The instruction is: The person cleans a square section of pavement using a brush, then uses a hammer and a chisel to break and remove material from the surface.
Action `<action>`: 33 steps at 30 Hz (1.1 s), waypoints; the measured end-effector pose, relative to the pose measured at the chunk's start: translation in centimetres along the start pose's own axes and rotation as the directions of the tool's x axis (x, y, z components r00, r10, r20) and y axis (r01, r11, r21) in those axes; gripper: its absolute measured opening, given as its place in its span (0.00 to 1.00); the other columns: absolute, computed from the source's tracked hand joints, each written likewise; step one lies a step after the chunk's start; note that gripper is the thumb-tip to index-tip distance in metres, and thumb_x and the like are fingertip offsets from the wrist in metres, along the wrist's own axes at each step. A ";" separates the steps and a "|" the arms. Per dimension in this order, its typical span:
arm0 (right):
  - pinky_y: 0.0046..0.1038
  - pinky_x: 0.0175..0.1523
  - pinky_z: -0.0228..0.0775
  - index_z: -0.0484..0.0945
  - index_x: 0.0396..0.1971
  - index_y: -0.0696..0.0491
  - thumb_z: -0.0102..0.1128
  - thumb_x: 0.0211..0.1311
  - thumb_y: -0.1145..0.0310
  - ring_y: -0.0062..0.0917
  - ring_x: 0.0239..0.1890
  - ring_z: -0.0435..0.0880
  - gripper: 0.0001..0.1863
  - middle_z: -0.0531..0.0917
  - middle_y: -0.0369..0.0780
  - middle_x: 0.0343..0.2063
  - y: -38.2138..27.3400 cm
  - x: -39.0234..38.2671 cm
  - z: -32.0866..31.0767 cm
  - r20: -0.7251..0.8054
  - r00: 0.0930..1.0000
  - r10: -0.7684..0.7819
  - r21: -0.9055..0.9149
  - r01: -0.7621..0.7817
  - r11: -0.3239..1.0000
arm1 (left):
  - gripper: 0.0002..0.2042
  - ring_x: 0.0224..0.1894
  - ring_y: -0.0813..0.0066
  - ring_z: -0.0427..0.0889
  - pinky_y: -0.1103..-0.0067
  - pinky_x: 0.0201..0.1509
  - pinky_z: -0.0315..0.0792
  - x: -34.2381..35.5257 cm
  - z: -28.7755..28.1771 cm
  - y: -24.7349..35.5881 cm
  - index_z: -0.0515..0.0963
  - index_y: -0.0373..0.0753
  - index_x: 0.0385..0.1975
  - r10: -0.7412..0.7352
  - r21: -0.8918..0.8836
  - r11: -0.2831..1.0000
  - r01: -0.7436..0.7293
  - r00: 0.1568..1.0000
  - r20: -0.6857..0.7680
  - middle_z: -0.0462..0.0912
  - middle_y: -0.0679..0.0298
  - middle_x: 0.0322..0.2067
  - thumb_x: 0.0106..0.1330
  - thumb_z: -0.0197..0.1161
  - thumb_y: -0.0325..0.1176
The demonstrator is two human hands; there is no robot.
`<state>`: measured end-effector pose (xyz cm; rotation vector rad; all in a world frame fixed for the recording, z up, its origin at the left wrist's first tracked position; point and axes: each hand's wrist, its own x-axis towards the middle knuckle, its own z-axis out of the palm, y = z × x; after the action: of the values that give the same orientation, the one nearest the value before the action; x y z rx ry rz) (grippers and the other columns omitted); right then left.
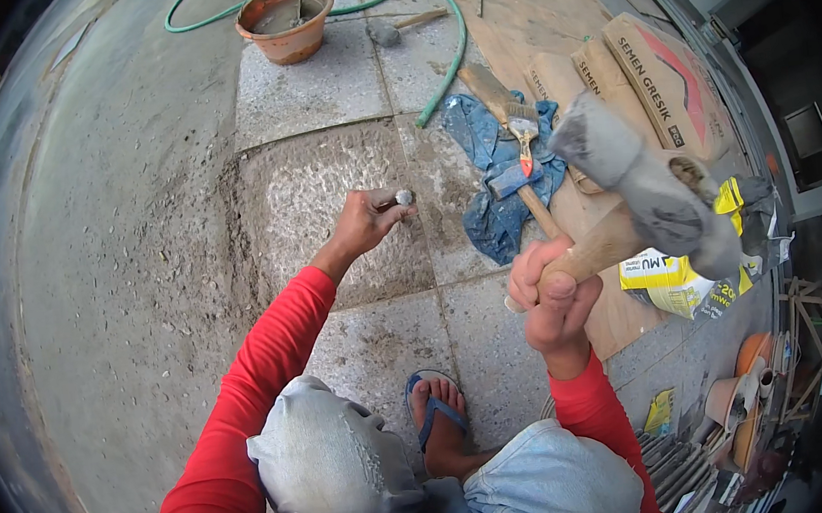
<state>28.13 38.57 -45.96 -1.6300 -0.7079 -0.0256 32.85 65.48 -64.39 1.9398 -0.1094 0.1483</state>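
While the left hand [360, 224] clamps a chisel [399, 198], the right hand [553, 292] grips a raised hammer [644, 185].
Brush [513, 118] lies on blue cloth [496, 164]; orange basin [285, 19] holds grey slurry.

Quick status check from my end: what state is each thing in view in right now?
left hand: shut on chisel, low on the slab
chisel: held, head up
right hand: shut on hammer handle
hammer: raised off the ground
stone slab: surface chipped pale and rough
bucket: upright, tool standing inside
hose: lying looped on the ground
brush: lying on blue cloth
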 end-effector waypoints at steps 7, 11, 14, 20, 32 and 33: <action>0.37 0.25 0.64 0.74 0.28 0.62 0.52 0.80 0.47 0.29 0.17 0.74 0.30 0.73 0.51 0.17 4.8 -1.0 0.1 0.056 0.863 0.502 -0.584 -0.379 0.718 | 0.11 0.37 0.85 0.86 0.79 0.43 0.81 -0.5 -0.6 0.9 0.88 0.36 0.47 -0.117 0.005 0.993 0.117 0.993 -0.014 0.92 0.65 0.34 0.67 0.73 0.30; 0.35 0.25 0.62 0.73 0.26 0.60 0.52 0.80 0.47 0.28 0.16 0.71 0.30 0.73 0.46 0.15 -0.9 0.3 -1.8 0.048 0.895 0.443 -0.342 -0.402 0.849 | 0.12 0.35 0.86 0.85 0.80 0.41 0.80 -0.1 0.0 0.7 0.88 0.35 0.47 -0.028 -0.022 0.999 0.027 0.999 -0.043 0.92 0.64 0.34 0.66 0.75 0.32; 0.31 0.22 0.57 0.71 0.30 0.58 0.53 0.80 0.49 0.24 0.14 0.66 0.26 0.68 0.33 0.14 -2.2 0.6 -1.1 0.013 0.994 0.113 0.014 -0.113 0.994 | 0.10 0.25 0.76 0.79 0.74 0.32 0.75 0.0 0.5 0.6 0.87 0.37 0.41 0.100 0.067 0.993 -0.096 0.994 -0.050 0.86 0.58 0.26 0.65 0.75 0.34; 0.30 0.22 0.60 0.73 0.27 0.57 0.51 0.81 0.50 0.21 0.16 0.71 0.26 0.73 0.34 0.15 5.6 -2.2 1.3 0.080 0.961 0.263 -0.465 -0.197 0.863 | 0.07 0.28 0.59 0.83 0.68 0.36 0.76 -0.6 0.6 0.1 0.85 0.35 0.41 0.093 0.047 0.995 -0.092 0.995 -0.033 0.85 0.50 0.30 0.67 0.70 0.30; 0.21 0.16 0.56 0.71 0.30 0.51 0.56 0.78 0.49 0.11 0.13 0.66 0.22 0.68 0.28 0.17 7.0 -9.6 3.0 0.136 0.495 0.858 0.119 -0.868 0.482 | 0.07 0.39 0.74 0.89 0.76 0.43 0.82 -16.9 -2.5 0.6 0.85 0.32 0.44 -0.115 -0.155 0.986 0.069 0.942 -0.316 0.90 0.60 0.37 0.71 0.67 0.26; 0.20 0.15 0.55 0.70 0.31 0.51 0.57 0.78 0.50 0.11 0.12 0.65 0.21 0.68 0.29 0.17 7.3 -9.9 3.7 0.179 0.447 0.876 0.177 -0.891 0.418 | 0.07 0.39 0.76 0.89 0.77 0.43 0.82 -17.9 -3.2 0.8 0.85 0.31 0.44 -0.186 -0.222 0.969 0.109 0.911 -0.367 0.90 0.60 0.36 0.71 0.67 0.26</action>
<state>22.05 37.61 -57.23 -1.5753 0.2158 0.8765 14.84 68.30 -65.25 1.6788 0.2766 0.4002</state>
